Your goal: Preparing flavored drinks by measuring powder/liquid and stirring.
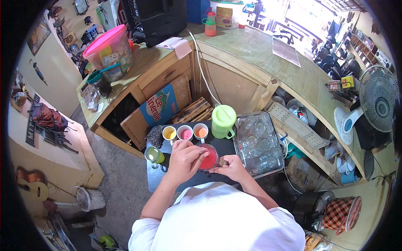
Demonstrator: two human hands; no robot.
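In front of me, a glass mug of red drink [210, 156] sits between my hands on the dark table surface [228, 146]. My left hand [183, 158] reaches over its left side, thumb and fingertips pinched together at the rim; what they hold, if anything, is too small to make out. At its right side my right hand [233, 168] is closed around the mug's handle. Just beyond stand three white cups, with yellow [169, 133], pink [185, 133] and orange [201, 132] contents. A glass mug of yellow-green drink [154, 155] is left of my left hand.
A light green lidded pitcher [223, 121] stands behind the mug. To the right is a metal tray [268, 170] of several upturned glasses. A wooden counter [247, 54] curves around the far side, and a white fan [379, 100] stands at right.
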